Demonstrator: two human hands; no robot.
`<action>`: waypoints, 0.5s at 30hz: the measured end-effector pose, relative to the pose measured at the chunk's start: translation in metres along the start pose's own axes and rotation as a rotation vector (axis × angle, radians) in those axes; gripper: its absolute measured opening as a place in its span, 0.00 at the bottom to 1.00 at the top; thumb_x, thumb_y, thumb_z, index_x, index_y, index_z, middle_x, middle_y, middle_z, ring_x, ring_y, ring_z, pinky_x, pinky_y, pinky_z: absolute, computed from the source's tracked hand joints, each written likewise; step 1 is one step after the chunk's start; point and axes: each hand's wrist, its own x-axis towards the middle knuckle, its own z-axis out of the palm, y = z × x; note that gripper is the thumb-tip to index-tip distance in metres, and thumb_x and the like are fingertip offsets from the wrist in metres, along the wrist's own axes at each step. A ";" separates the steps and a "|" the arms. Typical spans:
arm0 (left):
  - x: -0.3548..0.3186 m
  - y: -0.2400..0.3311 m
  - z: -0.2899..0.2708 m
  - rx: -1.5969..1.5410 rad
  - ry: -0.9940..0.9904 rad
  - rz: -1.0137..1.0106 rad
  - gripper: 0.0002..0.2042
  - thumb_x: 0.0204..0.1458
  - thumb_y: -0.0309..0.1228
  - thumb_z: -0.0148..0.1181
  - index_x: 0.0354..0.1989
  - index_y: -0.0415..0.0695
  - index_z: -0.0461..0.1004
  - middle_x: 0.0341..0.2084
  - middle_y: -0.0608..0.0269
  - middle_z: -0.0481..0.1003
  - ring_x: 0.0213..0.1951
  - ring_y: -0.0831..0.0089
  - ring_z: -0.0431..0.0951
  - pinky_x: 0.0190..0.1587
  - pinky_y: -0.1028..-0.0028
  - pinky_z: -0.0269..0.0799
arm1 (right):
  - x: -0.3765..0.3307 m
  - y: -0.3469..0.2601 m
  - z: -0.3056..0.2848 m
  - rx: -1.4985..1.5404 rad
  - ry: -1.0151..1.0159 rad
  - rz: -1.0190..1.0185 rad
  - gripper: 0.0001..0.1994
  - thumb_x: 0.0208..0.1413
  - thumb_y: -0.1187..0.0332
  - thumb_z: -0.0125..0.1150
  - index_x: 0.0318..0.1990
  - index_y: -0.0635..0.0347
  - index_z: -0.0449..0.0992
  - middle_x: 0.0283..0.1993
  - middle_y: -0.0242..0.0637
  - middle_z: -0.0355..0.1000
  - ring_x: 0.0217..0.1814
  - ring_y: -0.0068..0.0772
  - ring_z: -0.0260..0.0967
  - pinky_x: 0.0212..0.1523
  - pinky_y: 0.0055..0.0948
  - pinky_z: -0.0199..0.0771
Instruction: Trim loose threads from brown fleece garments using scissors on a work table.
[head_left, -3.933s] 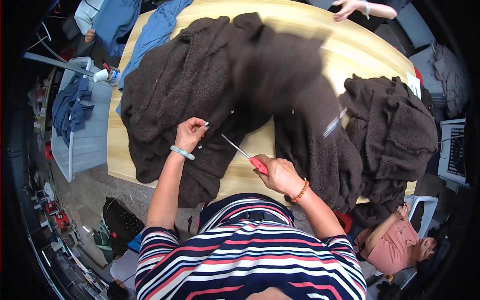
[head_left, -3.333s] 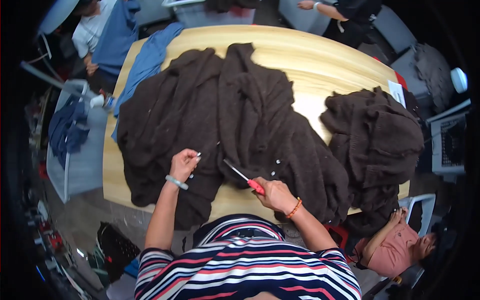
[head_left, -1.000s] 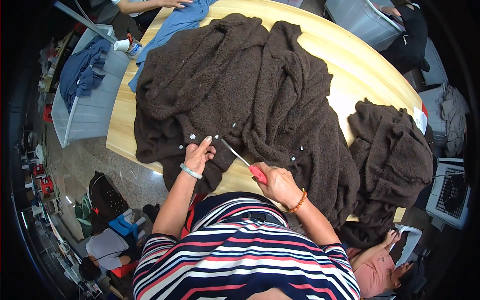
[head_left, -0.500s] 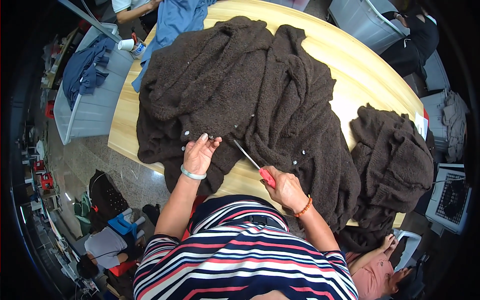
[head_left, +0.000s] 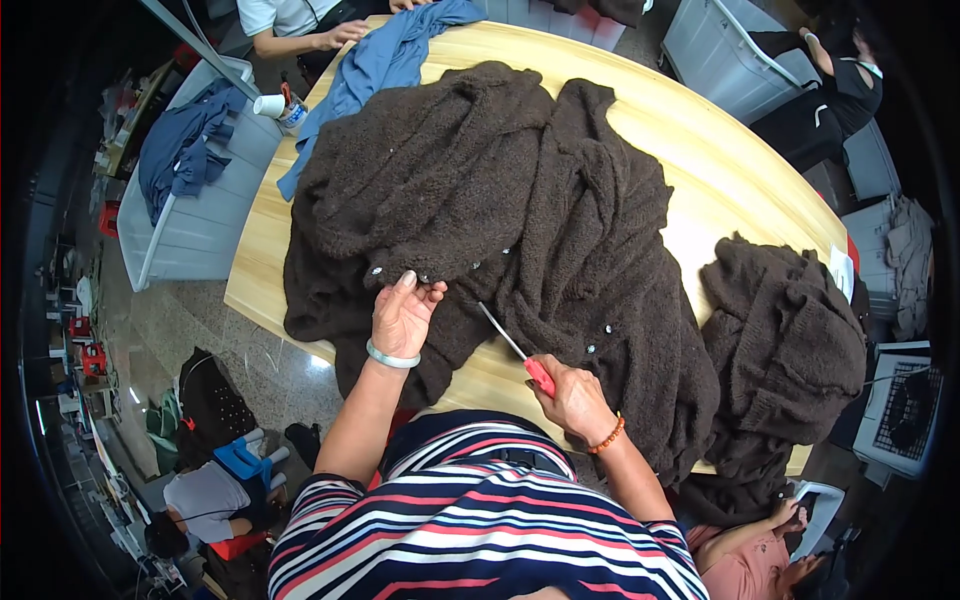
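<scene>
A dark brown knitted cardigan [head_left: 430, 180] lies bunched over the table in front of me, with several shiny round buttons along its edges. My left hand [head_left: 402, 318], a pale bangle at its wrist, pinches the garment's edge between thumb and fingers beside a button [head_left: 424, 278]. Another button [head_left: 376, 271] sits just left of the thumb. My right hand [head_left: 578, 402] grips a red-handled tool [head_left: 540, 376] with a long, thin metal blade. The blade's tip points up and left toward the brown knit, apart from my left hand; its exact kind is unclear.
The wooden table [head_left: 740, 155] has a curved far edge. Another brown knit heap [head_left: 785, 340] lies at the right. Blue cloth [head_left: 375, 70], a white cup [head_left: 268, 106] and a small container [head_left: 292, 115] are far left. Grey bins [head_left: 195, 235] and several people surround the table.
The view has shifted slightly, so the table and garment appear lower. At the far left, another person's hands now show by the blue cloth. My two hands keep their grips.
</scene>
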 end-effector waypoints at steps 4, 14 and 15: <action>0.006 -0.002 -0.004 0.077 0.087 0.023 0.04 0.56 0.23 0.57 0.37 0.41 0.76 0.33 0.59 0.77 0.34 0.67 0.78 0.39 0.72 0.74 | 0.001 0.000 0.001 0.009 0.022 -0.040 0.17 0.55 0.63 0.61 0.50 0.58 0.71 0.33 0.52 0.75 0.35 0.54 0.75 0.36 0.44 0.75; 0.005 0.003 -0.002 0.022 0.068 0.053 0.05 0.54 0.21 0.54 0.31 0.38 0.76 0.29 0.54 0.77 0.37 0.61 0.78 0.41 0.69 0.75 | 0.002 -0.001 0.000 0.021 0.021 0.000 0.16 0.52 0.68 0.59 0.48 0.56 0.71 0.32 0.51 0.76 0.36 0.53 0.75 0.37 0.44 0.75; 0.005 0.003 -0.002 0.020 0.063 0.057 0.05 0.54 0.21 0.53 0.30 0.37 0.76 0.29 0.54 0.77 0.38 0.59 0.78 0.41 0.69 0.75 | 0.002 0.000 0.000 0.022 0.015 0.008 0.16 0.52 0.68 0.59 0.49 0.56 0.71 0.32 0.51 0.76 0.36 0.54 0.75 0.37 0.44 0.75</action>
